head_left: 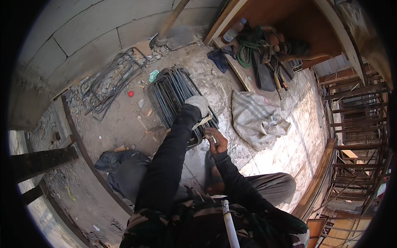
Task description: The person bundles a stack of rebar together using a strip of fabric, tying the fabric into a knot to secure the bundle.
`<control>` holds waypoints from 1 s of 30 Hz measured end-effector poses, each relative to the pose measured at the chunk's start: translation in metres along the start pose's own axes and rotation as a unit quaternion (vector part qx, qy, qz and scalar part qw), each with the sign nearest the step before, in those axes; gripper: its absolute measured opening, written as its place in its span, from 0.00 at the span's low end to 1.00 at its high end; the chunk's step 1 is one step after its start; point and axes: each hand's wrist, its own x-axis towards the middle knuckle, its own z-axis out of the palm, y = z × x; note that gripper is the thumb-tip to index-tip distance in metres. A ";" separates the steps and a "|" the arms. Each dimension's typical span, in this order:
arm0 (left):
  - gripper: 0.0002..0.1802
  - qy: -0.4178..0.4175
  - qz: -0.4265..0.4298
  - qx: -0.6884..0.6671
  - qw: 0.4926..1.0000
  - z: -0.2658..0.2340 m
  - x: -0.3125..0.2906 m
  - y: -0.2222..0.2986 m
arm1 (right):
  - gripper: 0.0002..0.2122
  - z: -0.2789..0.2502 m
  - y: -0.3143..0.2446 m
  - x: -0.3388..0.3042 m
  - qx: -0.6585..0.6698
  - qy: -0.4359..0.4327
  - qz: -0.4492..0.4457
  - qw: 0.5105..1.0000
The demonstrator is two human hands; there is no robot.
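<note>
A thick bundle of dark steel rebar stirrups (170, 93) lies on the dusty floor in front of me. My left hand (197, 104), in a pale work glove, is closed over the bundle's right side, its fingertips partly hidden. Just below that glove, a pale strip (202, 121) crosses the bars. At the bundle's near end is my right hand (216, 140), bare, with thumb and fingers bent together against the bars. What those fingers pinch, if anything, is too small to make out.
Loose bent stirrups (111, 84) lie by the block wall at left, near a shovel (178, 38). A white woven sack (258, 120) sits at right. Beyond it, a wooden board holds hand tools (278, 76), green rope (245, 53) and a plastic bottle (234, 31). A timber edge (318, 182) runs lower right.
</note>
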 end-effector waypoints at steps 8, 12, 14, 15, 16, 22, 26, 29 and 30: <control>0.21 0.004 -0.009 -0.022 1.000 -0.012 -0.022 0.007 | 0.09 -0.001 -0.016 -0.007 0.085 0.086 0.130 0.984; 0.21 -0.009 -0.012 -0.087 0.996 -0.008 -0.017 -0.009 | 0.08 0.013 -0.007 0.019 0.014 0.115 0.125 0.985; 0.18 -0.009 -0.005 -0.081 0.997 0.002 -0.014 -0.023 | 0.10 0.022 -0.025 0.038 0.047 0.148 0.153 0.976; 0.17 -0.010 0.004 -0.078 0.997 0.002 -0.011 -0.023 | 0.11 0.018 -0.029 0.043 0.061 0.169 0.167 0.969; 0.16 0.016 0.006 -0.085 0.996 0.005 -0.011 -0.020 | 0.12 0.017 -0.016 0.043 0.078 0.190 0.171 0.964; 0.16 0.070 0.036 -0.136 0.988 0.019 -0.006 -0.030 | 0.20 0.037 0.026 0.021 0.201 0.189 0.263 0.924; 0.17 0.030 0.032 -0.129 0.991 0.006 -0.013 -0.011 | 0.24 0.031 0.032 0.001 0.239 0.143 0.236 0.931; 0.17 0.059 0.012 -0.091 0.994 0.014 -0.017 -0.015 | 0.24 0.026 0.035 0.004 0.181 0.086 0.178 0.964; 0.18 0.051 0.004 -0.076 0.996 0.013 -0.020 -0.014 | 0.24 0.023 0.032 0.009 0.155 0.068 0.169 0.971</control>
